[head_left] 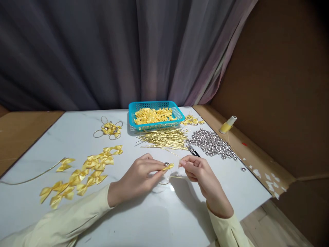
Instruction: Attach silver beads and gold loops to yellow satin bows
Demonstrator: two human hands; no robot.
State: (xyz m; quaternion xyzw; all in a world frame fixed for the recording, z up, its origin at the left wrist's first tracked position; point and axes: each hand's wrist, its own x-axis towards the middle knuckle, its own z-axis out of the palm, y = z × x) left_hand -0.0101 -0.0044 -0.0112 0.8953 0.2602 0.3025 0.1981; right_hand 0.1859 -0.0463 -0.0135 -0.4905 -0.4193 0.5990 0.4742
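Yellow satin bow (pixel 170 166), touching a silver bead (pixel 166 164), is pinched above the table by the left hand (pixel 140 174), palm down. Opposite, a gold cord (pixel 171 153) is nipped by the right hand (pixel 197 171), fingers curled; its run behind them is hidden. Both sleeves (pixel 64 218) are cut off.

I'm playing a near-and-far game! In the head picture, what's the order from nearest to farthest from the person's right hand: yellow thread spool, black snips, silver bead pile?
From the right hand:
1. Black snips: just beyond the hand.
2. Silver bead pile: past the snips, to the right.
3. Yellow thread spool: beyond the beads, at the right edge.
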